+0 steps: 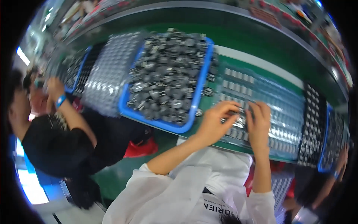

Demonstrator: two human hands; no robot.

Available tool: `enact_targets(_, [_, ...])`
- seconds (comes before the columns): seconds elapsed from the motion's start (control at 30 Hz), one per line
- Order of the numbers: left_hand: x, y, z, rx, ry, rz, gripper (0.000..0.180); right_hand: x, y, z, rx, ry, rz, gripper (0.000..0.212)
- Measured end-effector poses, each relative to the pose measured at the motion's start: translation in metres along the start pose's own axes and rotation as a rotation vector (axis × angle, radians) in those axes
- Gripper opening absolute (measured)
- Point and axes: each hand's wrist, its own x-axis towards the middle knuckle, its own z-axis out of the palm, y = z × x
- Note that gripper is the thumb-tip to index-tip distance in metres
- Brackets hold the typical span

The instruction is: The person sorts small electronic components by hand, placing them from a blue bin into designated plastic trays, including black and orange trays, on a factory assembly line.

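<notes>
A clear plastic blister tray (281,93) lies in front of me, with rows of small silver metal parts (238,76) in its left section. Both my hands are over that section, close together. My left hand (218,121) curls in from the left, thumb and fingers closed toward each other at the tray's pockets. Beside it my right hand (260,121) points its bent fingers down among the parts. Blur and the fingers themselves hide what either hand pinches. Left of my hands stands a blue bin (183,129) heaped with dark round metal-cased parts (164,78).
Bubbled clear trays (112,71) lie left of the bin. A black tray of parts (311,123) and another blue bin (325,149) stand at the right. Co-workers sit on both sides; one in black (61,143) is at the left. A grey rail (238,10) runs behind the bench.
</notes>
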Motion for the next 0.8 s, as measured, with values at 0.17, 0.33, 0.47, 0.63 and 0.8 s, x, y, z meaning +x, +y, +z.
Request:
enact_targets(0.17, [-0.003,0.005,0.007,-0.043,0.017,-0.035,0.015,0.003,-0.004,-0.006,0.012,-0.018,0.026,0.018])
enact_targets(0.33, [-0.002,0.006,0.003,-0.080,0.007,-0.025,0.017,0.011,-0.005,-0.009,0.234,-0.016,0.117,0.013])
enact_targets(0.47, [-0.006,0.021,-0.008,-0.086,-0.043,-0.029,0.017,0.005,-0.015,-0.037,0.707,-0.007,0.351,0.016])
enact_targets(0.63, [-0.009,0.030,-0.005,-0.062,-0.116,-0.005,0.020,-0.009,-0.028,-0.057,0.794,-0.051,0.435,0.021])
enact_targets(0.8, [-0.013,0.026,0.008,-0.012,-0.168,0.066,0.050,-0.025,-0.021,-0.062,0.737,-0.026,0.268,0.024])
